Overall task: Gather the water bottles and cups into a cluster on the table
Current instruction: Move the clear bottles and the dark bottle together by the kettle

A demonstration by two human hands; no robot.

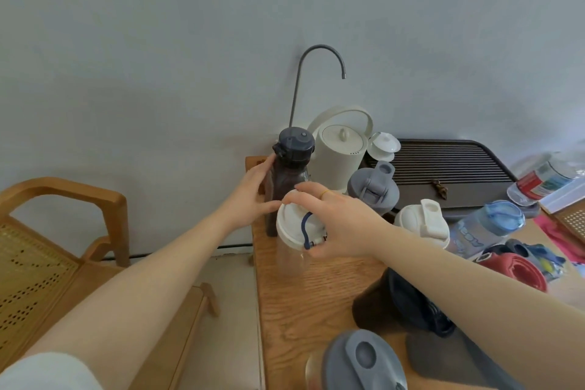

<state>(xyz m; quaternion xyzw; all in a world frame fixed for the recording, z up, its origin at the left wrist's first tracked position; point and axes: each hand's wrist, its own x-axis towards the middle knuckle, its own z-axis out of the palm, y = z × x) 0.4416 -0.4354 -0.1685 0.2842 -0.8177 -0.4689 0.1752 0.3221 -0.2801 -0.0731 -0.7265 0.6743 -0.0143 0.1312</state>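
A dark bottle with a navy cap (292, 165) stands at the table's far left corner, and my left hand (253, 190) is wrapped around its side. In front of it stands a clear bottle with a white lid and blue loop (292, 231); my right hand (338, 222) grips that lid from the right. Further right stand a grey-lidded bottle (373, 188), a white-lidded bottle (422, 222) and a tilted blue bottle (487, 228). A red-lidded cup (516, 269), a dark bottle on its side (399, 304) and a grey-lidded bottle (361, 361) are nearer me.
A cream kettle (340, 146), a curved tap (319, 51) and a white lidded teacup (384, 142) stand at the back by a dark slatted tea tray (443, 165). A plastic water bottle (544, 180) lies at far right. A wooden cane chair (63, 231) stands left of the wooden table (316, 288).
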